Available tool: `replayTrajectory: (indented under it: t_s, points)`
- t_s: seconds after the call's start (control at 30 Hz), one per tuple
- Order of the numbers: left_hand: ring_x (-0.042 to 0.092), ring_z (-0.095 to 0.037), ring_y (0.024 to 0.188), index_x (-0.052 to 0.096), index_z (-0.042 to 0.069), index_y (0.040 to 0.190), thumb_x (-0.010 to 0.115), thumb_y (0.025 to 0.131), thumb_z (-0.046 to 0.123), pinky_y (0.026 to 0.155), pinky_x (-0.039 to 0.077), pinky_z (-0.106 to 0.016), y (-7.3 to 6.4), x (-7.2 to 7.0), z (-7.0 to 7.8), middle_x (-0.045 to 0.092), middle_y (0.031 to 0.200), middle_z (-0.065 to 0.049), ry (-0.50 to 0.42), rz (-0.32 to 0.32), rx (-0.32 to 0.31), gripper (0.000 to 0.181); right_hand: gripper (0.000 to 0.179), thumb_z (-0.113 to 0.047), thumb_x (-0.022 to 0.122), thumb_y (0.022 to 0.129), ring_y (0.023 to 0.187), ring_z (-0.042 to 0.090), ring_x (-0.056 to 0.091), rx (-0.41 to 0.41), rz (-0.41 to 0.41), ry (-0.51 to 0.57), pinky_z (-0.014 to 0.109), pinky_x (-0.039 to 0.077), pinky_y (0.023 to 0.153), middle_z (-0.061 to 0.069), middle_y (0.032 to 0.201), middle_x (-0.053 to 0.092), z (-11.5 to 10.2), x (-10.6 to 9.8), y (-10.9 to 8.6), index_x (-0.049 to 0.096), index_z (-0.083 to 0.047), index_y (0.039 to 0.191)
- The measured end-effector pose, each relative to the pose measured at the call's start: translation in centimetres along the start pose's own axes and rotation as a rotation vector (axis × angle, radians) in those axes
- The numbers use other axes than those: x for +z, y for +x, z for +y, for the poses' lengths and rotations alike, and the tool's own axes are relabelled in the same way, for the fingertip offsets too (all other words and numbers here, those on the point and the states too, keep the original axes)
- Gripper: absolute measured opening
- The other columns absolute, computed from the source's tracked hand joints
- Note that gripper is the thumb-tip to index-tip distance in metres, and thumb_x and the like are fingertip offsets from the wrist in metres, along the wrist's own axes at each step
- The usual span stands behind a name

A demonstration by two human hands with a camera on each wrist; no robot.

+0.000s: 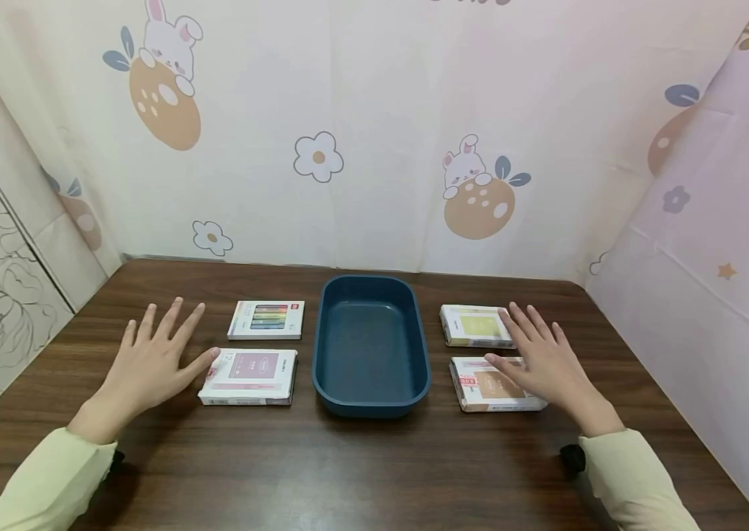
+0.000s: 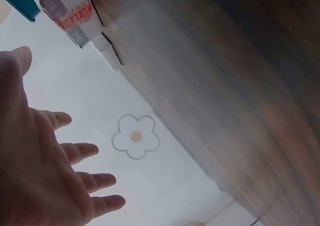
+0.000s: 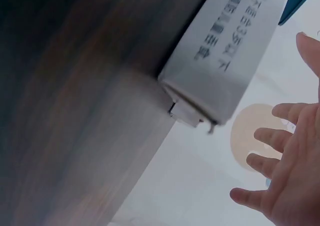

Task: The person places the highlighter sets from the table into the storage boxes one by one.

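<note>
My left hand (image 1: 151,361) is spread with straight fingers above the table's left side, holding nothing. Nearest to it lies a white box with a purple panel (image 1: 251,376), its thumb tip seen over the box's left edge. Behind that box lies a white box with a rainbow-striped window (image 1: 268,320). My right hand (image 1: 543,361) is likewise spread and holds nothing. Its thumb and fingers partly cover a white box with an orange panel (image 1: 495,387) and a white box with a yellow-green panel (image 1: 477,326). Both wrist views show the hands' fingers apart.
Between the two pairs of boxes stands a deep blue rectangular tub (image 1: 371,405). Everything rests on a dark brown wooden table (image 1: 321,472). A pale curtain printed with rabbits and flowers (image 1: 381,96) hangs along the table's far edge and right side.
</note>
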State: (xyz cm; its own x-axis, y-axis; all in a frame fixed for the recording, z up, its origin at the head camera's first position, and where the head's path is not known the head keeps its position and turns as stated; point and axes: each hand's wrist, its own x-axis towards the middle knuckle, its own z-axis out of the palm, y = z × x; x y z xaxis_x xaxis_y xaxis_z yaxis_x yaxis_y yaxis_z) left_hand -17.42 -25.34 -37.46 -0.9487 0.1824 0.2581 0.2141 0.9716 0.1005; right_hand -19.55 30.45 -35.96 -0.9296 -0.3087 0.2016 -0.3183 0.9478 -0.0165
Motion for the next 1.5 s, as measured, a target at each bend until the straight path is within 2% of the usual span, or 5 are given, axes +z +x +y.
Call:
replayTrajectory:
  t_s: [0.33,0.5,0.8,1.27,1.5]
  points:
    - [0.022,-0.052,0.129,0.023,0.021,0.145,0.045,0.086,0.059,0.100,0.017,-0.066,0.6,0.3,2.2,0.028,0.146,-0.020,0.015,0.022,0.071,0.074,0.075,-0.054,0.052,0.085,0.136,0.036,0.022,-0.097,-0.018,-0.025,0.062,0.019,0.103,0.015,0.148,0.028,-1.3,0.2,0.0,0.029,-0.012,0.144]
    - [0.025,-0.049,0.129,0.023,0.023,0.146,0.045,0.087,0.058,0.100,0.020,-0.065,0.8,0.5,3.3,0.031,0.145,-0.018,0.032,0.023,0.111,0.073,0.075,-0.053,0.055,0.083,0.134,0.037,0.026,-0.147,-0.009,-0.017,0.060,0.021,0.102,0.013,0.145,0.035,-1.7,0.3,-0.1,0.033,-0.011,0.142]
    - [0.033,-0.045,0.127,0.038,0.017,0.139,0.048,0.086,0.056,0.098,0.028,-0.062,1.2,1.0,5.2,0.037,0.142,-0.016,0.041,0.050,0.192,0.067,0.065,-0.042,0.062,0.083,0.129,0.035,0.036,-0.287,0.006,0.041,0.055,0.031,0.099,0.013,0.138,0.045,-2.1,0.7,-0.3,0.042,-0.009,0.136]
    - [0.040,-0.039,0.124,0.039,0.022,0.139,0.048,0.085,0.057,0.096,0.034,-0.056,2.0,1.0,8.0,0.041,0.140,-0.011,0.025,0.090,0.299,0.064,0.064,-0.051,0.060,0.081,0.117,0.028,0.050,-0.332,-0.013,0.043,0.052,0.039,0.092,0.008,0.127,0.054,-2.3,0.9,-0.6,0.049,-0.012,0.131]
    - [0.038,-0.033,0.126,0.039,0.023,0.139,0.046,0.086,0.058,0.096,0.035,-0.055,2.7,1.0,9.0,0.041,0.141,-0.008,0.014,0.088,0.343,0.064,0.068,-0.049,0.066,0.077,0.114,0.026,0.051,-0.336,-0.071,0.073,0.051,0.040,0.090,0.008,0.125,0.056,-2.1,0.9,-0.8,0.049,-0.011,0.131]
